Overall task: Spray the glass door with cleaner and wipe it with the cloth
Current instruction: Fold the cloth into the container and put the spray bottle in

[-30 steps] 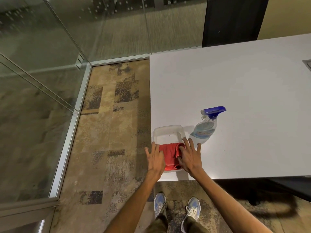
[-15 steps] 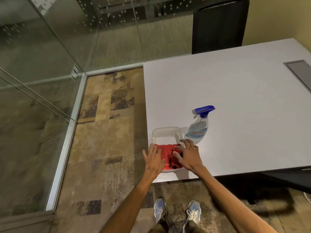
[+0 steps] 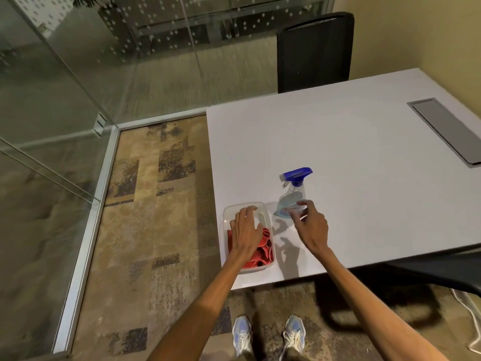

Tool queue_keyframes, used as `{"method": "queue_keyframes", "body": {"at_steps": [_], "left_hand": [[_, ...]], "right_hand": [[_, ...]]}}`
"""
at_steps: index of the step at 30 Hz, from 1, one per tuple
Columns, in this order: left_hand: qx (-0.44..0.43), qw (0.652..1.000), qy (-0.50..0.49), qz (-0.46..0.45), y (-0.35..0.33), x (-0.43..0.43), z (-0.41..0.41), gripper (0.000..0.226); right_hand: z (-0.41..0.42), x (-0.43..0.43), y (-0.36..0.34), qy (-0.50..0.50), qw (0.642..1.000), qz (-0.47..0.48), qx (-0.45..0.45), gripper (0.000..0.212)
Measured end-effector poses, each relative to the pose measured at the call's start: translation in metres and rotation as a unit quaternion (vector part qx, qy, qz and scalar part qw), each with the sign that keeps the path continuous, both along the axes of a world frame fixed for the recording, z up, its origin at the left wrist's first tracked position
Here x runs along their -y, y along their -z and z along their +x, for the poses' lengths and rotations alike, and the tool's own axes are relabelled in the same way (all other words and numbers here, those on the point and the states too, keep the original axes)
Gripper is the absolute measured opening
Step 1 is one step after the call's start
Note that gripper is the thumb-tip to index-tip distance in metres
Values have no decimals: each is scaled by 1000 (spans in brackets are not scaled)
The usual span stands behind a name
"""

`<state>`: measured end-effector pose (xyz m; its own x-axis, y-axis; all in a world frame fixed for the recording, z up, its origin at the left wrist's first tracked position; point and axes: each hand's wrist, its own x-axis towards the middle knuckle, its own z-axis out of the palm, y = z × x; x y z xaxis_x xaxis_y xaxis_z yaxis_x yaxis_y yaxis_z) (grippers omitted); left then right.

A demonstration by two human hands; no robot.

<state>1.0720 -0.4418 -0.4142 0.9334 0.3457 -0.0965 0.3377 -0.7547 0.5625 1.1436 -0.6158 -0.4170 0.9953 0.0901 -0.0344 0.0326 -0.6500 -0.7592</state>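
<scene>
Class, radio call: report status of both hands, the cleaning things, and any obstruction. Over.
Left hand open, flat on red cloth in clear plastic tray. Right hand open at clear blue-topped spray bottle, no grip. Nothing in the way.

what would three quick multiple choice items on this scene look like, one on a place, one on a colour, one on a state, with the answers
1. Where does the red cloth lie?
A. in the clear tub at the table's near corner
B. on the carpet
C. over the chair back

2. What colour is the trigger head of the spray bottle?
A. green
B. blue
C. yellow

3. What is the right hand doing?
A. gripping the red cloth
B. resting flat on the white table, far from the bottle
C. open, fingers at the bottle's base, not closed round it

Answers:
1 A: the cloth is bunched inside the tub, under the left hand.
2 B: the sprayer on top is blue above a clear body.
3 C: the fingers are spread beside the bottle, which stands upright on the table.
</scene>
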Motion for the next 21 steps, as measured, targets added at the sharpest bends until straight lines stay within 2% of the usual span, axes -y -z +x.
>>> {"method": "queue_keyframes", "body": {"at_steps": [2, 5, 8, 10, 12, 15, 21], "left_hand": [[22, 999, -2, -43, -10, 8, 17, 46], [5, 997, 20, -81, -24, 20, 45, 59], [-23, 988, 24, -150, -32, 32, 68, 71], [-32, 980, 23, -197, -33, 37, 78, 74], [-32, 970, 23, -241, -32, 41, 87, 71], [-26, 955, 17, -295, -28, 46, 96, 63], [-7, 943, -9, -333, -18, 58, 100, 58]], "right_hand": [[15, 0, -13, 33, 998, 57, -5, 48], [35, -2, -30, 43, 989, 143, -21, 81], [49, -4, -38, 14, 984, 175, -31, 108], [55, -5, -42, -15, 982, 185, -31, 114], [60, -5, -44, -38, 980, 191, -31, 113], [64, -4, -46, -65, 976, 203, -39, 99], [63, -1, -49, -90, 970, 224, -14, 71]]}}
